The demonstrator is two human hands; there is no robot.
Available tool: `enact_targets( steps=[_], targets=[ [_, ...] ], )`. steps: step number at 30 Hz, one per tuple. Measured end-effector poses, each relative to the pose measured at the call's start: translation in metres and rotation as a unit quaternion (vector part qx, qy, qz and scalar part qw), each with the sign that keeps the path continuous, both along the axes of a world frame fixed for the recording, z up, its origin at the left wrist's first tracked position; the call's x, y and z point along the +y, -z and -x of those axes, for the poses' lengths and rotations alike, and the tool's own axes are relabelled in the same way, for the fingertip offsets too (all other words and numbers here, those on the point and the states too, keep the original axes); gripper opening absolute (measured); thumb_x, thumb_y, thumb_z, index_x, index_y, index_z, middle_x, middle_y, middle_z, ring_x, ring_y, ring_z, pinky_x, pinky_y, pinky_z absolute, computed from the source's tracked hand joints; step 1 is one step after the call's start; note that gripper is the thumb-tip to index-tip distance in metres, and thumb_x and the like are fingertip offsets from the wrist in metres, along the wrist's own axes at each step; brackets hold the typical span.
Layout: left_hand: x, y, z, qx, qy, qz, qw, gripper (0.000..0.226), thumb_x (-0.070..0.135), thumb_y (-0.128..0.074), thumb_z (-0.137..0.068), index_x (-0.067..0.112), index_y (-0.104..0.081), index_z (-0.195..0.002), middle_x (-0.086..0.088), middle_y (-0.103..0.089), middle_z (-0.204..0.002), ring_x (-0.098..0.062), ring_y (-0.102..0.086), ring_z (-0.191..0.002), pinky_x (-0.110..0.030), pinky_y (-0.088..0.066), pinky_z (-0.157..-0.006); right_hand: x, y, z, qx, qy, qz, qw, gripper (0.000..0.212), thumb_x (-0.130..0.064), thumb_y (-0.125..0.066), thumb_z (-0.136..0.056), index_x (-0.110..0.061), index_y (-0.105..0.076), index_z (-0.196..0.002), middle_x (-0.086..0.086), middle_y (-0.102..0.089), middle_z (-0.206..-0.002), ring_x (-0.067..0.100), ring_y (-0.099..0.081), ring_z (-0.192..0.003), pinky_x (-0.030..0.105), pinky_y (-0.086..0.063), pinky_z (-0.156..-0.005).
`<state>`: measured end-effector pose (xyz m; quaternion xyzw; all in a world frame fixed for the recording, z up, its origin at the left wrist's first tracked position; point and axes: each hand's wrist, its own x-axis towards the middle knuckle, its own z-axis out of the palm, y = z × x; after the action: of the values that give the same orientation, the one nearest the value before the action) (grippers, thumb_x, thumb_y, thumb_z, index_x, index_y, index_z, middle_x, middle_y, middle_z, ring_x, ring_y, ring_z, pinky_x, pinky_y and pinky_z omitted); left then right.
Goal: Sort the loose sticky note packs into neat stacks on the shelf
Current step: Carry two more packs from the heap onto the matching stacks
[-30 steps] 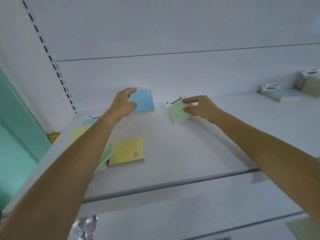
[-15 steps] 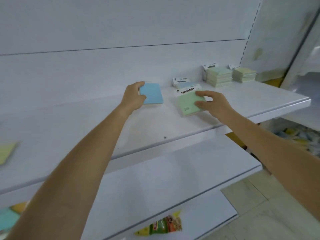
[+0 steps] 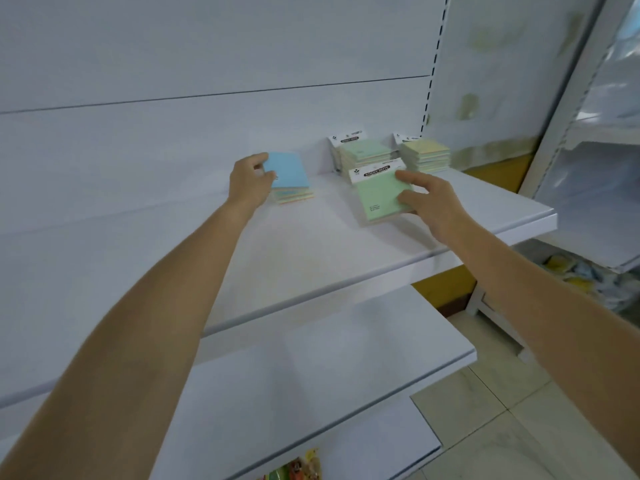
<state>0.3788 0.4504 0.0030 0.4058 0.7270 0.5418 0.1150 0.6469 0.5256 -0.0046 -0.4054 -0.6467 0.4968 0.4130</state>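
One shelf (image 3: 311, 244): green stack (image 3: 367, 152), yellow stack (image 3: 426, 154), blue pack (image 3: 289, 169), green pack (image 3: 379, 197)

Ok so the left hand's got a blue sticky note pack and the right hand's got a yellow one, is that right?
Not quite. The right hand holds a green sticky note pack, not a yellow one, as the head view shows. The left hand does hold the blue sticky note pack.
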Motion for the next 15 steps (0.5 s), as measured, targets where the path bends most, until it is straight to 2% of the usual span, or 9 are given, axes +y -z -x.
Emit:
enact_targets(
  steps=[2, 4, 7, 10, 15],
  targets=[
    [0.019, 0.004, 0.003, 0.005, -0.017, 0.003, 1.000, 0.045, 0.003, -0.060, -0.083, 0.000, -0.053, -0.127, -0.019, -0.055, -0.130, -0.032, -0.054, -0.120, -0.045, -0.047, -0.101, 0.022, -0.004, 0.002, -0.001, 0.001, -0.011, 1.000, 0.041, 0.002, -0.051, -0.086, -0.010, -0.054, -0.126, 0.005, -0.052, -0.121, 0.019, -0.054, -0.102, 0.042, -0.047, -0.100],
    [0.031, 0.007, 0.003, 0.019, -0.033, 0.020, 0.999, 0.044, 0.003, -0.059, -0.084, -0.001, -0.053, -0.127, -0.019, -0.055, -0.131, -0.030, -0.053, -0.122, -0.038, -0.043, -0.105, 0.042, -0.008, 0.005, 0.003, -0.001, -0.018, 1.000, 0.042, 0.003, -0.049, -0.086, -0.009, -0.054, -0.126, 0.004, -0.051, -0.121, 0.019, -0.052, -0.101, 0.044, -0.044, -0.101],
    [0.042, 0.015, 0.003, 0.034, -0.065, 0.048, 0.996, 0.043, 0.004, -0.054, -0.086, 0.001, -0.052, -0.129, -0.016, -0.054, -0.135, -0.026, -0.051, -0.125, -0.029, -0.036, -0.106, 0.073, -0.015, 0.013, 0.040, -0.011, -0.025, 0.999, 0.042, 0.007, -0.047, -0.085, -0.004, -0.053, -0.126, 0.006, -0.048, -0.118, 0.019, -0.050, -0.103, 0.037, -0.045, -0.099],
    [0.045, 0.022, 0.003, 0.035, -0.097, 0.063, 0.993, 0.043, 0.009, -0.052, -0.086, 0.006, -0.053, -0.129, -0.015, -0.055, -0.134, -0.027, -0.053, -0.123, -0.032, -0.039, -0.107, 0.099, -0.027, 0.025, 0.074, -0.018, -0.028, 0.997, 0.042, 0.005, -0.047, -0.085, -0.007, -0.055, -0.124, 0.003, -0.053, -0.110, 0.016, -0.054, -0.093, 0.021, -0.051, -0.077],
    [0.051, 0.027, -0.001, 0.017, -0.134, 0.088, 0.987, 0.038, 0.013, -0.050, -0.088, 0.006, -0.057, -0.124, -0.015, -0.059, -0.131, -0.028, -0.054, -0.122, -0.032, -0.040, -0.102, 0.136, -0.047, 0.050, 0.076, -0.034, -0.030, 0.996, 0.042, 0.000, -0.049, -0.082, -0.013, -0.058, -0.121, 0.002, -0.056, -0.110, 0.014, -0.053, -0.074, 0.010, -0.038, -0.045]
  ],
)
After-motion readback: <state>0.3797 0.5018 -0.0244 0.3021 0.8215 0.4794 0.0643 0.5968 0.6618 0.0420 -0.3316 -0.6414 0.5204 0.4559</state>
